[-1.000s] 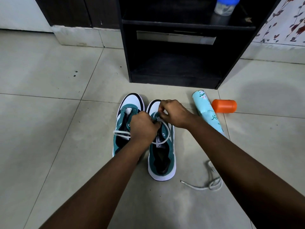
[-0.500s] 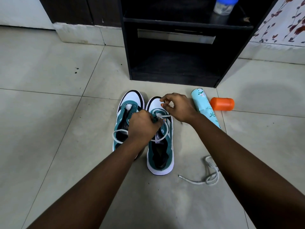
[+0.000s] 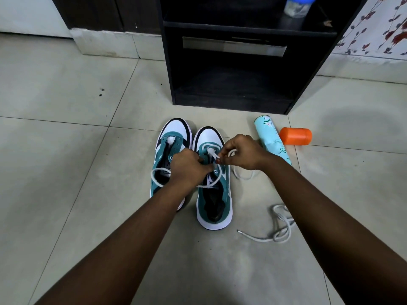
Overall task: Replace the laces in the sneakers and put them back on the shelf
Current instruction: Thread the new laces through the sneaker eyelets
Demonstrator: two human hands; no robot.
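1. A floor of large pale grey-green tiles (image 3: 66, 150) is seen throughout, with thin dark grout lines and a few small dark specks at upper left.
2. A pale turquoise cylindrical spray can (image 3: 272, 137) with a floral print is laid on its side on the floor, right of centre.
3. A bright orange plastic cap (image 3: 296, 136) is laid on its side just beside the can, to its right; contact cannot be judged.
4. A clear plastic jar with a blue lid (image 3: 297, 5) is seen at the top edge, partly cut off.
5. A white wall patterned with dark red leafy sprigs (image 3: 383, 25) is seen at upper right.
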